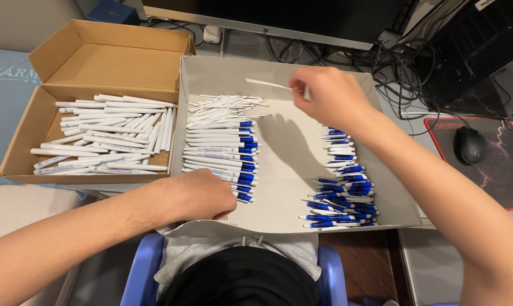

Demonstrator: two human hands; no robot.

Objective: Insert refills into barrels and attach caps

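My right hand point(327, 96) hovers over the far side of a shallow white box point(285, 153) and pinches a thin white pen refill point(268, 84) that points left. My left hand point(202, 195) is closed at the near left edge of that box; I cannot see what it holds. In the box lie a pile of thin white refills point(222, 107), a row of white pens with blue tips point(219, 153) and a heap of blue and white pen parts point(344, 190).
A brown cardboard box point(103, 56) to the left holds several white pen barrels point(106, 133). A monitor base and tangled cables lie behind the boxes. A black mouse point(469, 144) sits on a mat at the right. A blue chair shows below.
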